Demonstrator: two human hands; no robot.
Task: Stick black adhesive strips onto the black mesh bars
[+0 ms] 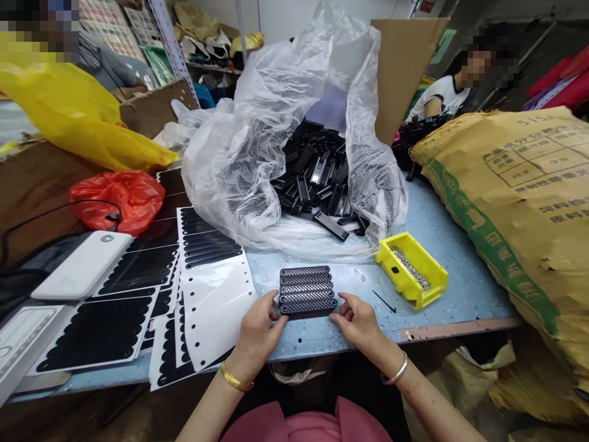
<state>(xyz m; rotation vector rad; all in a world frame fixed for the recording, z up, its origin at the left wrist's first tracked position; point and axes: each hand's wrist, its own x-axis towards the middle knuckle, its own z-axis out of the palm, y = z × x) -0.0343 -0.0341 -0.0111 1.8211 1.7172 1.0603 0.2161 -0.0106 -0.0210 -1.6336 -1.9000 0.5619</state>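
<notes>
Several narrow black plastic strips with a perforated pattern lie side by side in a neat row on the blue table, long sides together. My left hand has its thumb and fingers curled at the left end of the row, touching the strip nearest me. At the opposite end, my right hand holds that same front strip between thumb and bent fingers. Behind the row, a big clear plastic bag lies open, with a heap of loose black plastic strips inside.
A yellow bin of small metal pieces stands at right, near a thin black tool. Sheets of black stickers, a white power bank and a red bag lie left. A large sack borders the right; another person sits behind.
</notes>
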